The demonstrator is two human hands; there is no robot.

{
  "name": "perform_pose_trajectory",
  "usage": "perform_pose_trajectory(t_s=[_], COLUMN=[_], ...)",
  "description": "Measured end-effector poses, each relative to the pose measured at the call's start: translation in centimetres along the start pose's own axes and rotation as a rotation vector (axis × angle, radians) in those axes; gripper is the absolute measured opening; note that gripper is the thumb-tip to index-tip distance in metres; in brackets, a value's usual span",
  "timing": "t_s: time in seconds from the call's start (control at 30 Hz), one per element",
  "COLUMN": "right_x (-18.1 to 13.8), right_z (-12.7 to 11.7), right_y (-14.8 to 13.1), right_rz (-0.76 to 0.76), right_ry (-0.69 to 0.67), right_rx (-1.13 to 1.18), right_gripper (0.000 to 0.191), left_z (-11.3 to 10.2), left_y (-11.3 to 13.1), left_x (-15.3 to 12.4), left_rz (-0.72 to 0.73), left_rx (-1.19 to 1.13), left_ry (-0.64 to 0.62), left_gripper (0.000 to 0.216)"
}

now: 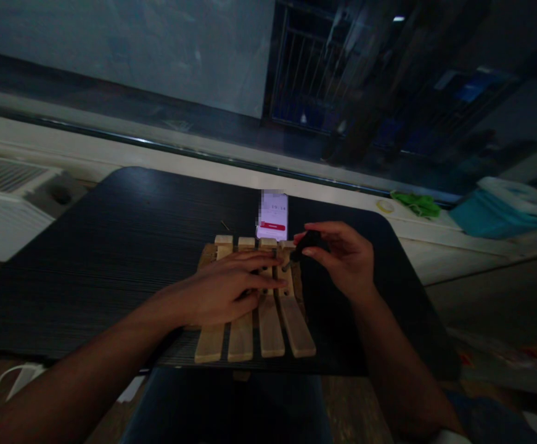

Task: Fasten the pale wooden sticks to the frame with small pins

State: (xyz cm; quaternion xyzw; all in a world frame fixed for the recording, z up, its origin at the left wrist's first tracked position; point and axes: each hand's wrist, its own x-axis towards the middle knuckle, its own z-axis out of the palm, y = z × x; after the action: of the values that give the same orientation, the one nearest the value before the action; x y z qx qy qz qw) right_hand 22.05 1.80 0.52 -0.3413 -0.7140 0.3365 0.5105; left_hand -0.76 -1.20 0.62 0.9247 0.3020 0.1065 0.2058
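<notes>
Several pale wooden slats (272, 336) lie side by side on a darker wooden piece (206, 255), near the front edge of the black table. Small dark holes or screw heads show along the slats. My left hand (222, 287) rests flat across them with its fingers stretched to the right, covering much of the middle. Closed around the black handle of a screwdriver (309, 240), my right hand (349, 256) is at the far end of the rightmost slat. The tool tilts down to the left, its tip at a hole in that slat; whether it touches is unclear.
Behind the slats, a lit phone (272, 216) lies on the black table (111, 246), with a small thin metal piece (224, 225) to its left. A white radiator (4, 197) stands left. The windowsill holds a tape roll (385, 206), green cloth (418, 205) and teal container (487, 209).
</notes>
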Motion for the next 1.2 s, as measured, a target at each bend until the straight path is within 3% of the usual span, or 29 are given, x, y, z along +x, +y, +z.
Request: perform_pose_trajectory(t_s=[0.3,0.4,0.5,0.67,0.93,1.2], right_x=[0.0,0.1,0.1,0.2,0.4,0.3], right_z=[0.7,0.4,-0.3,-1.1,-0.3,0.6], right_y=[0.6,0.5,0.2,-0.4,-0.4,0.5], right_rz=[-0.089,-0.113,-0.161,-0.064,0.051,-0.012], right_ry=[0.089,0.013,-0.145,-0.227,-0.076,0.111], right_rx=[-0.094,-0.109,-0.085,0.014,0.079,-0.032], right_gripper=[0.032,0.035,0.033,0.039,0.028,0.03], left_z=[-0.3,-0.3,-0.2,-0.2,0.0,0.0], left_y=[0.3,0.2,0.2,0.2,0.0,0.0], left_x=[0.1,0.1,0.1,0.1,0.1,0.1], left_rz=[-0.004,0.006,0.006,0.009,-0.001,0.009], left_rx=[0.013,0.011,0.006,-0.008,-0.007,0.016], left_ry=[0.002,0.01,0.009,0.003,-0.001,0.021], left_gripper=[0.048,0.048,0.048,0.049,0.049,0.048])
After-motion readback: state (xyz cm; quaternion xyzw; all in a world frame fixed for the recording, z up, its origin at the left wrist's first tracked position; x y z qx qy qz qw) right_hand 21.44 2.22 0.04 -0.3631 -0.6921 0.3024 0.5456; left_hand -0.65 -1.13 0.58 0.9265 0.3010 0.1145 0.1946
